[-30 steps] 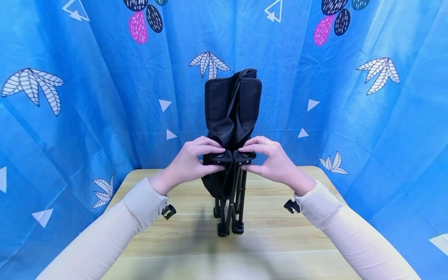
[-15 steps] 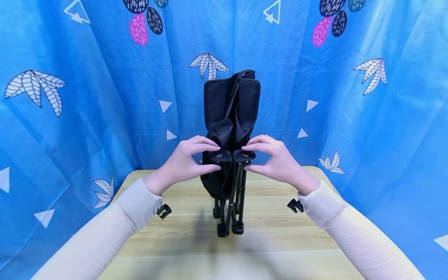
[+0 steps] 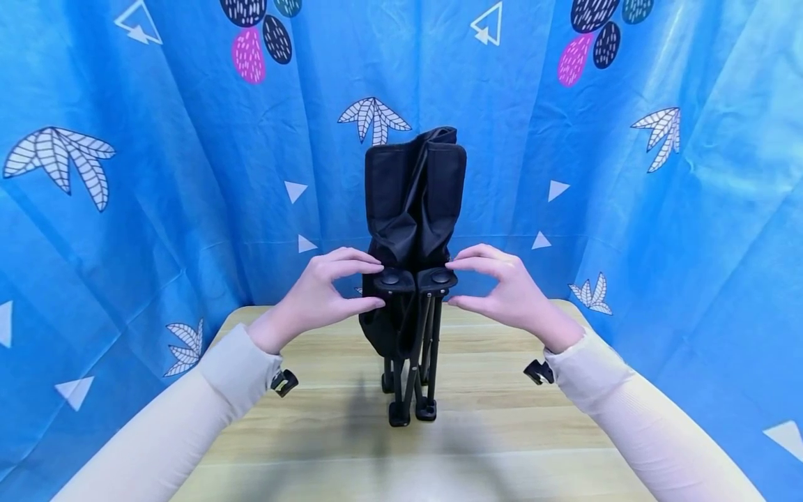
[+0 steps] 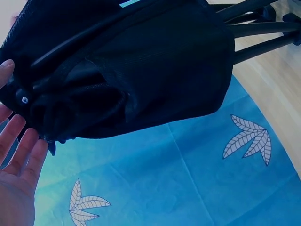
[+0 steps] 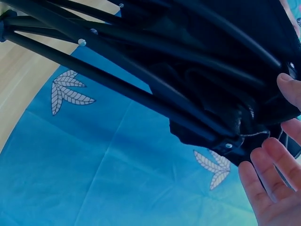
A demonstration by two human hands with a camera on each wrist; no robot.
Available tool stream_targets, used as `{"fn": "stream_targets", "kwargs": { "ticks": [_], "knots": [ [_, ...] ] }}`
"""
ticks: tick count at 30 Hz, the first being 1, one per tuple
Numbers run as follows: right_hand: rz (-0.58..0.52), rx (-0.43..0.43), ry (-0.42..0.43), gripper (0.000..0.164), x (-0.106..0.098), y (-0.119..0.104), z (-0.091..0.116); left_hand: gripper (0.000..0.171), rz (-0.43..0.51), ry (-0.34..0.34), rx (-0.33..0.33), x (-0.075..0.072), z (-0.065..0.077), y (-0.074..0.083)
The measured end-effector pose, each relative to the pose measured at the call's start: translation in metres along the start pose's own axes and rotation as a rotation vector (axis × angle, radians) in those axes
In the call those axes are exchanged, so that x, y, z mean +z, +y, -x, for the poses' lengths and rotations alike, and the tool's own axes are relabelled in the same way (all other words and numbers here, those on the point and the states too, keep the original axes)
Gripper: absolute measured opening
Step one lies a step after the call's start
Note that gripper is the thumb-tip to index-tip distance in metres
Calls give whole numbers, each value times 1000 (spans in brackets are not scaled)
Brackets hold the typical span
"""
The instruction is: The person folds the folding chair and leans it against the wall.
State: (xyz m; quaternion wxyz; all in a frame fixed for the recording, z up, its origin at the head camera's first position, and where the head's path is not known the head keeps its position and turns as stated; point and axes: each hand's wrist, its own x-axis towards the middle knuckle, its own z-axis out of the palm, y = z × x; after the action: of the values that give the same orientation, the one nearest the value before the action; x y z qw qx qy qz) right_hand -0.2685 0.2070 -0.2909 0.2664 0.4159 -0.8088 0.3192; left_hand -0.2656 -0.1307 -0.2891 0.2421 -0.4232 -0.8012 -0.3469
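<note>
A black folded camping chair [image 3: 396, 188] stands upright mid-table, its fabric bunched between dark tubular legs [image 3: 412, 387]. Two armrest ends [image 3: 390, 280] sit side by side at its front. My left hand [image 3: 316, 289] is at the left armrest end, thumb below and fingers above, spread apart. Mirroring it, my right hand [image 3: 502, 289] has its fingertips at the outer edge of the right armrest end [image 3: 439, 280]. Neither hand grips; whether the fingertips still touch the chair is hard to tell. In the right wrist view, the chair's poles [image 5: 141, 84] slant past the spread fingers.
The chair's feet [image 3: 399, 413] rest on a light wooden table [image 3: 514, 390]. Blue patterned curtains [image 3: 301, 139] enclose the table's back and sides. Each cuff has a small black clip-like piece [image 3: 284, 383] beneath it.
Both hands have let go of the armrest ends and drawn outward, left hand leftward, right hand rightward. The chair stays standing in place.
</note>
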Motion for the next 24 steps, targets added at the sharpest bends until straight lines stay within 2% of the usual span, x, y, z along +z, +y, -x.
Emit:
{"fn": "stream_targets", "kwargs": {
  "ticks": [10, 20, 24],
  "knots": [
    [27, 27, 33, 49, -7, 8, 8, 48, -30, 12, -22, -7, 9, -6],
    [40, 57, 35, 50, -8, 18, 18, 48, -67, 29, -28, -13, 20, -16],
    [42, 72, 29, 50, -8, 21, 22, 50, -83, 21, -49, -16, 26, -20]
  ]
}}
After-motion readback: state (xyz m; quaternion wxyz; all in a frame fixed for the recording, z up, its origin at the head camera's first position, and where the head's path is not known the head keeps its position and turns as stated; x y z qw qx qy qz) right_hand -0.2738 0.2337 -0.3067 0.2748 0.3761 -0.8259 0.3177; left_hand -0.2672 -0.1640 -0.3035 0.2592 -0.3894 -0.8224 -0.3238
